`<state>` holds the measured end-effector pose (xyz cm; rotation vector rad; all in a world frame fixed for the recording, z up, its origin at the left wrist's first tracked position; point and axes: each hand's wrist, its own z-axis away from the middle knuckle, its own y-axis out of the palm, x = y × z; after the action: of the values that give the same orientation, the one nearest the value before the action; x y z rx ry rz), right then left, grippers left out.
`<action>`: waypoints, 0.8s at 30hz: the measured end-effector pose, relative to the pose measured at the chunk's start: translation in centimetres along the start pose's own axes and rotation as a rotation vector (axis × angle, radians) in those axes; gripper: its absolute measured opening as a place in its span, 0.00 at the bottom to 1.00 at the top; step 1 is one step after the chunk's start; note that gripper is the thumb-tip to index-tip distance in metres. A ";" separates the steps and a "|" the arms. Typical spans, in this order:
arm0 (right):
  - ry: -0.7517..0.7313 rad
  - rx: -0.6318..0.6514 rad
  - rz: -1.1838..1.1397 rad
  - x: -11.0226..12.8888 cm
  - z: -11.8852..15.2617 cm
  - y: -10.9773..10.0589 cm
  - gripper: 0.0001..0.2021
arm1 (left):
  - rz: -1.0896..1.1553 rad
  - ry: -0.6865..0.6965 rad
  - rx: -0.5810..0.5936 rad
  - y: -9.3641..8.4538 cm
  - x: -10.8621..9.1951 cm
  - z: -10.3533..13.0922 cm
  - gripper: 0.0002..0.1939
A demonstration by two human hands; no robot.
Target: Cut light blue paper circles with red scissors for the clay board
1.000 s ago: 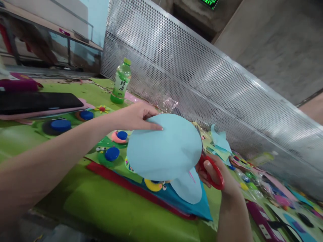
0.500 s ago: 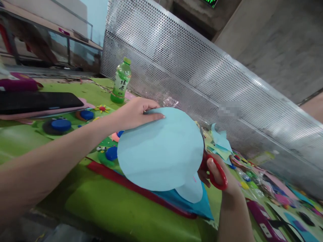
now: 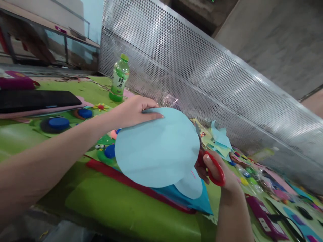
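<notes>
A round sheet of light blue paper (image 3: 157, 151) is pinched at its upper left edge by my left hand (image 3: 137, 111), thumb on top and fingers behind. My right hand (image 3: 214, 166) grips red-handled scissors (image 3: 217, 171), whose grey blade points up along the paper's right edge. Whether the blades touch the paper I cannot tell. Below the round sheet a smaller rounded light blue piece (image 3: 191, 186) shows, with a short pink mark on it. Under both lies a darker blue sheet with a red edge (image 3: 141, 185).
A green tea bottle (image 3: 119, 79) stands behind my left hand. A black phone (image 3: 37, 101) and blue round lids (image 3: 59, 123) lie to the left. Blue paper scraps (image 3: 220, 136), a purple packet (image 3: 266, 218) and craft bits are on the right. A perforated metal panel (image 3: 191, 60) rises behind.
The scissors and my right hand have shifted slightly left, with a little more of the blade showing beside the paper. The whole view has moved a little; my left hand keeps its hold.
</notes>
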<state>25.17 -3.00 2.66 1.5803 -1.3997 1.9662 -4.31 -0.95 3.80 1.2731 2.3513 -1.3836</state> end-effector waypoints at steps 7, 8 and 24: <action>0.076 -0.012 -0.047 -0.3 0.0 0.0 0.23 | 0.024 -0.015 0.014 -0.3 0.0 0.0 0.15; 0.081 -0.017 -0.058 -0.3 0.0 0.0 0.23 | 0.016 -0.004 0.015 -0.3 -0.1 0.0 0.15; 0.173 -0.146 -0.200 -1.4 0.0 -1.5 0.21 | -0.113 -0.070 -0.050 -0.4 0.6 -0.4 0.16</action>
<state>26.74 -1.79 2.23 1.3912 -1.2357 1.7938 -4.87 -0.37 3.99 1.0763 2.4278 -1.3670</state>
